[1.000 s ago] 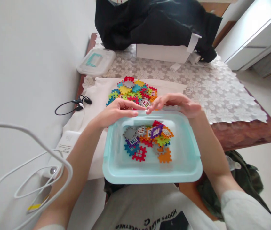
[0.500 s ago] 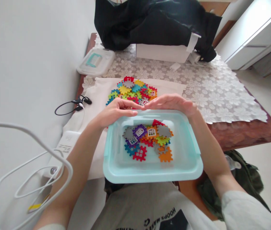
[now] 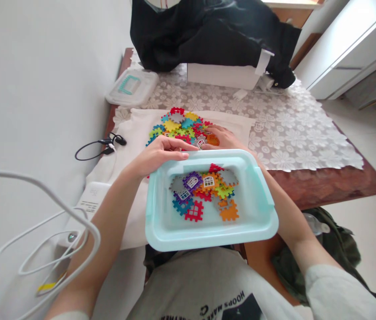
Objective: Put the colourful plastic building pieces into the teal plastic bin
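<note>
We see our left hand (image 3: 161, 155) lying flat, fingers stretched out and together, on the far rim of the pale blue bin (image 3: 264, 213), at about 11 o'clock of it. Nothing is pinched in that hand. Our right hand (image 3: 223, 138) reaches past the bin's far edge, at 12 o'clock from it, into the heap of coloured tiles (image 3: 183, 126) spread on the cream cloth (image 3: 131, 146). Its fingers curl loosely over an orange tile (image 3: 213, 140); whether they grip it or only touch it we cannot tell, since the bin's rim hides part of the hand.

The bin sits at the near edge of the worktop (image 3: 324, 182), over our lap. Inside it a smaller cluster of tiles (image 3: 204, 191) lies toward the far half: grey, purple, orange, green, red and blue pieces, some with little window shapes.

At 10 o'clock from the heap a clear lid with a teal handle (image 3: 132, 86) rests on the lace cover (image 3: 290, 133). At 12 o'clock stands a white box (image 3: 221, 75) with a black garment (image 3: 207, 31) behind it. A black cable (image 3: 97, 149) loops at 9 o'clock, just off the cloth.
</note>
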Motion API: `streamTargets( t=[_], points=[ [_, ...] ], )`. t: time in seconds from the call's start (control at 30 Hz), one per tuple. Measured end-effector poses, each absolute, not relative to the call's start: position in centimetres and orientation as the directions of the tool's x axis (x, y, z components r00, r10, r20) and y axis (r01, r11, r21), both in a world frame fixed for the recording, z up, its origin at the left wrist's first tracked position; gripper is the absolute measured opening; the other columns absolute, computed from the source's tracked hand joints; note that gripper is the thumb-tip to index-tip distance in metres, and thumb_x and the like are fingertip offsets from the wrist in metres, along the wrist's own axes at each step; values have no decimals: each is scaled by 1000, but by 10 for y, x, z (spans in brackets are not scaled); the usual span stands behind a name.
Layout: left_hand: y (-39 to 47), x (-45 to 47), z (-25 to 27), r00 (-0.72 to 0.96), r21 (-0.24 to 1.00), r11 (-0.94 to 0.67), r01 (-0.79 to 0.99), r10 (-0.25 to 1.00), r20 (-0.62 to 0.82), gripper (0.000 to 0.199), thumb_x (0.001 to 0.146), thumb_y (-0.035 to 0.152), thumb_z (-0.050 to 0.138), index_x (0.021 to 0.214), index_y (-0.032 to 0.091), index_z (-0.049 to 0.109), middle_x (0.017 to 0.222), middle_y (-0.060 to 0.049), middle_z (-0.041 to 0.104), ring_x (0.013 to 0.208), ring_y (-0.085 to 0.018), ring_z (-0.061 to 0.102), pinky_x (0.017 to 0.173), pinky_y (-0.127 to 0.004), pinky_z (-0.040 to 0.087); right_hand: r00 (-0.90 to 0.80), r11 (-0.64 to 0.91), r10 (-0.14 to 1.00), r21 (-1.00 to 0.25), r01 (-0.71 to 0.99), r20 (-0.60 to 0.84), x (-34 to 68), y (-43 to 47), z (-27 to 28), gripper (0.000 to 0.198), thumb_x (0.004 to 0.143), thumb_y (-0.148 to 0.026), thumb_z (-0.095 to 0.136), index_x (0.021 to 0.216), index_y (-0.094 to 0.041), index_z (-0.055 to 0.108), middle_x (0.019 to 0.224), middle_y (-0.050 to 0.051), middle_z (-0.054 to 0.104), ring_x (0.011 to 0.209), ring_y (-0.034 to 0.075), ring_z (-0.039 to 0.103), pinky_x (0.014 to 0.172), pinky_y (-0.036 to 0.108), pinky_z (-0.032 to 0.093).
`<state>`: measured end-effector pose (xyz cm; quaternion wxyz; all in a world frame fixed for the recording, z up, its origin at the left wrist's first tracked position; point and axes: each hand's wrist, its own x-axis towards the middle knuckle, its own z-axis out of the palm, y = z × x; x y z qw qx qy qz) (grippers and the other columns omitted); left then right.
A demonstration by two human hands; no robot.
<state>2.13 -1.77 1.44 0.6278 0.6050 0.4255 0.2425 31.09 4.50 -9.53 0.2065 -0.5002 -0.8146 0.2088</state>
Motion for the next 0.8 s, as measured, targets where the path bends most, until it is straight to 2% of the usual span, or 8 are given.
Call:
streamTargets(
  t=[0.1,0.17,0.3,0.37,0.47,0.63,0.7,0.8],
  points=[
    [-17,21,14,529,968,144,204,816,-233,43,80,34,88,117,13,89,67,2,61,57,-8,43,49,-21,25,-392,411,906,-566,715,163,308,47,-94,62,97,-59,72,148,-25,69,154,15,67,144,39,62,124,59,48],
    [-17,20,13,532,967,148,205,812,-238,43,80,35,88,118,13,88,68,1,63,58,-8,45,50,-21,26,-364,397,914,-582,710,179,307,47,-94,59,98,-60,69,147,-26,69,149,15,70,138,38,65,120,58,51],
    [-16,20,11,531,964,167,206,808,-254,43,80,36,89,116,13,88,70,0,65,60,-9,49,51,-21,28,-318,377,926,-560,738,204,300,43,-98,73,97,-64,69,158,-25,58,158,16,63,143,41,60,122,62,47],
    [-16,20,11,533,966,167,198,808,-250,42,80,35,89,114,13,89,70,0,65,60,-9,49,51,-21,28,-320,386,922,-538,749,217,297,42,-101,75,95,-62,72,158,-24,58,161,16,59,145,43,58,123,62,46],
    [-16,21,11,537,969,162,189,809,-240,39,79,34,89,111,13,89,68,1,62,58,-8,46,50,-21,27,-324,418,908,-550,724,264,296,45,-105,61,97,-54,72,148,-22,67,154,16,64,142,40,60,123,56,48],
    [-16,20,10,536,967,163,194,808,-243,39,79,35,89,112,13,89,71,0,66,59,-9,47,51,-21,27,-258,414,908,-621,666,329,299,54,-107,31,99,-29,60,125,-23,76,133,13,74,124,31,71,112,46,55],
    [-16,20,10,540,965,171,197,803,-252,41,79,36,89,114,14,89,76,-2,70,62,-10,51,52,-20,29,-238,410,909,-631,658,342,299,54,-106,26,99,-27,57,116,-24,77,125,12,76,115,30,73,105,44,57],
    [-16,20,10,538,965,178,193,803,-256,41,79,36,89,114,14,89,74,-1,69,60,-9,49,51,-20,29,-251,424,903,-636,645,348,297,52,-103,24,102,-35,56,108,-23,76,115,11,78,100,28,73,95,42,59]
  ],
)
